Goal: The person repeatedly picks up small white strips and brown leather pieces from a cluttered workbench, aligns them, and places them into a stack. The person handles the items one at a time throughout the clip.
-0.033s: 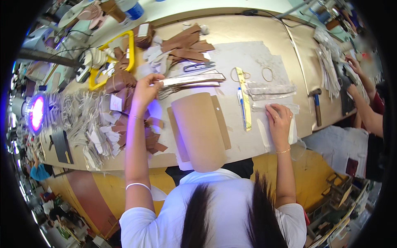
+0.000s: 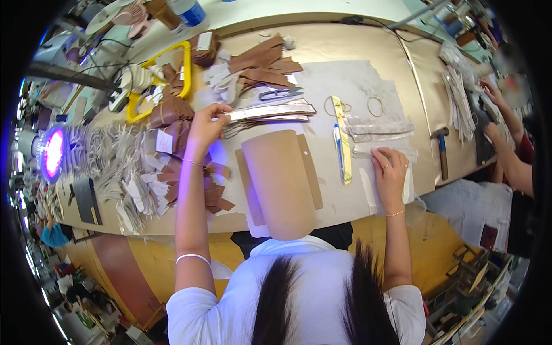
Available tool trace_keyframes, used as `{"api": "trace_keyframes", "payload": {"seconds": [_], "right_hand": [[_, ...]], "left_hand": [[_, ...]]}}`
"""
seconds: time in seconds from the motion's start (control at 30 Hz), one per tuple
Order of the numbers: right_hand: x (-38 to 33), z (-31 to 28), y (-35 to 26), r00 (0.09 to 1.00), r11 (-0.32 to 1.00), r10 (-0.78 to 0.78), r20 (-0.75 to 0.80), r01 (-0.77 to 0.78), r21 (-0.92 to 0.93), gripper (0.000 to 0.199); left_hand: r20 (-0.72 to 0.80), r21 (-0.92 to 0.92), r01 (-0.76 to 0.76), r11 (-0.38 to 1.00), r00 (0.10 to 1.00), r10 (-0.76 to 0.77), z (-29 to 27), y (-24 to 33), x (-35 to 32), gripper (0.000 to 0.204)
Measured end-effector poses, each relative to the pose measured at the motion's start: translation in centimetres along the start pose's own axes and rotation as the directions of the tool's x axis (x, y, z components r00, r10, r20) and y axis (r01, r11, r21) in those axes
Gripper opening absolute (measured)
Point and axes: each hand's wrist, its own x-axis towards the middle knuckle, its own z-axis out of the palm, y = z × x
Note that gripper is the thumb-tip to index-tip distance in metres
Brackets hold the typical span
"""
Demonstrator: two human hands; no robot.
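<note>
Left hand (image 2: pixel 206 122) pinches the end of a stack of long pale strips (image 2: pixel 270 111) just beyond the tan cardboard template (image 2: pixel 279 178) — mid-pickup, I judge (lifting it free is what remains) — while the right hand (image 2: pixel 390 171), right of the template, lies flat and open on a white sheet (image 2: pixel 368 184).

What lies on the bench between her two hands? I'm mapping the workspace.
In the head view, a tan cardboard piece, a blue pen and a yellow ruler lie between the left hand and right hand.
</note>
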Motion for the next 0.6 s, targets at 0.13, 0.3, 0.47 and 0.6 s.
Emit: {"api": "trace_keyframes", "payload": {"seconds": [0.13, 0.3, 0.47, 0.6], "right_hand": [[0.5, 0.0, 0.0, 0.999, 0.999, 0.005, 0.043, -0.007, 0.044, 0.017], [1.3, -1.9, -0.3, 0.989, 0.996, -0.015, 0.147, 0.002, 0.091, 0.012], [1.5, -3.3, 0.2, 0.924, 0.929, 0.120, 0.363, -0.234, 0.287, 0.012], [2.5, -4.1, -0.2, 0.908, 0.960, 0.098, 0.407, -0.193, 0.202, 0.011]], "left_hand": [[-0.159, 0.337, -0.188, 0.923, 0.954, 0.253, -0.7, -1.0, 1.4, 0.025], [-0.432, 0.291, -0.125, 0.948, 0.867, 0.247, -1.4, -0.3, 6.8, 0.032], [-0.356, 0.251, 0.092, 0.964, 0.934, 0.004, -2.5, -0.2, 10.6, 0.035], [-0.341, 0.413, 0.035, 0.910, 0.932, 0.119, -2.7, 1.7, 10.6, 0.029]]}}
